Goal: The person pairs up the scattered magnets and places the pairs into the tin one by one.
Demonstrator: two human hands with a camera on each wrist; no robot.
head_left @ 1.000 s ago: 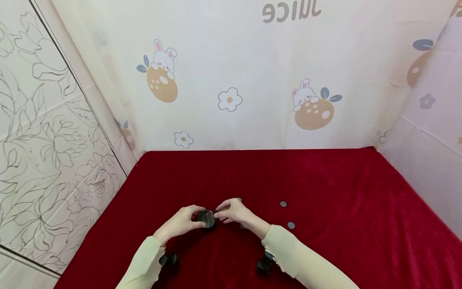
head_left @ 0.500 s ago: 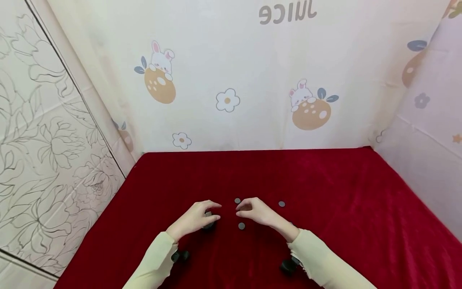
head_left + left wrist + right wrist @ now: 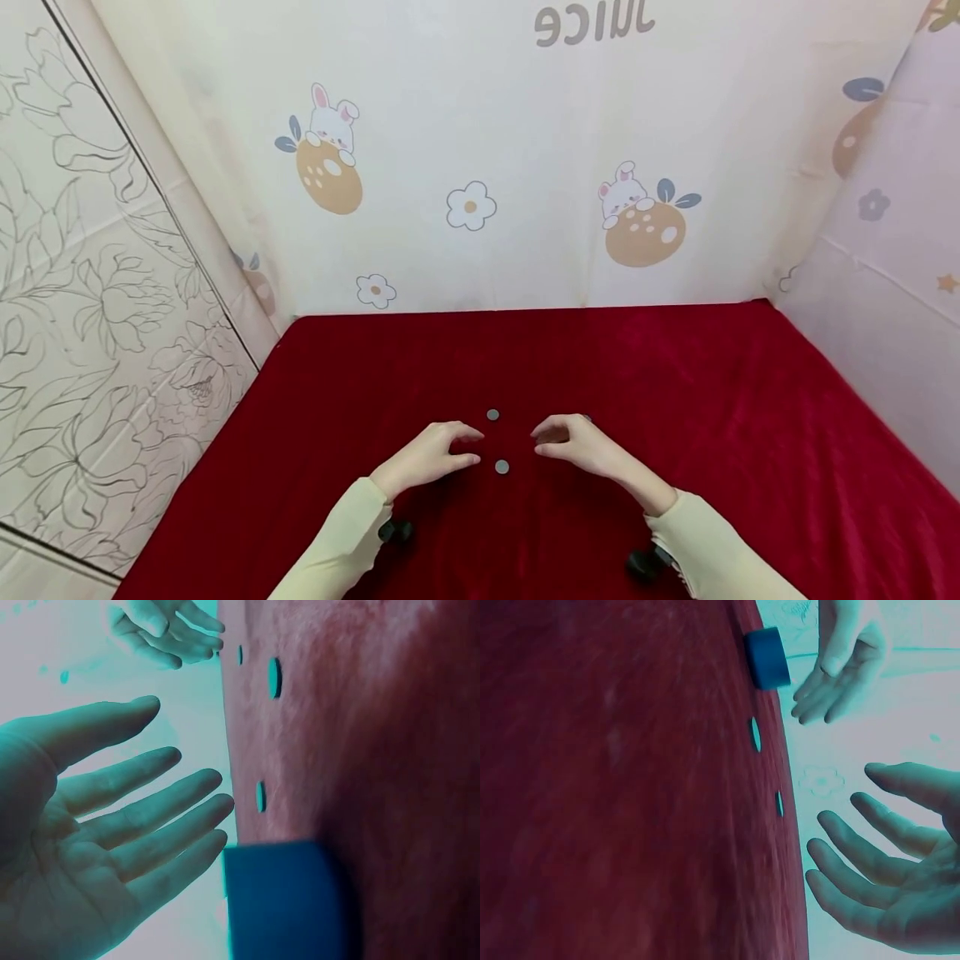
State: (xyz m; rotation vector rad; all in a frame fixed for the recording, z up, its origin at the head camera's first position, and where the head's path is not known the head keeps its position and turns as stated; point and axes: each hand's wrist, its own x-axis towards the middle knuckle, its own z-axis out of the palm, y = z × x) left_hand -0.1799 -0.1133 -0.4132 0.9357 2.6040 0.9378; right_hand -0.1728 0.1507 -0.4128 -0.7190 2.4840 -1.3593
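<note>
My left hand (image 3: 431, 454) hovers above the red cloth with its fingers extended and holds nothing. Close by in the left wrist view stands a dark, round, short container (image 3: 289, 900), which the left hand and arm hide in the head view. A gap separates that hand from my right hand (image 3: 581, 444), which is also raised, bare of any object, its fingers relaxed and slightly bent. Between them on the cloth lie two small flat grey discs, a far disc (image 3: 492, 414) and a near disc (image 3: 502, 467). Another disc (image 3: 587, 418) peeks out behind the right hand.
A red velvet cloth (image 3: 637, 367) covers the table. Behind it hangs a pale curtain (image 3: 540, 167) printed with rabbits and flowers, and a floral panel (image 3: 112, 275) rises at the left. Both wrists wear small black cameras.
Both hands have left the container, which they were touching a second ago. The right hand has travelled right, and the left hand has shifted right over the container, now hidden in the head view.
</note>
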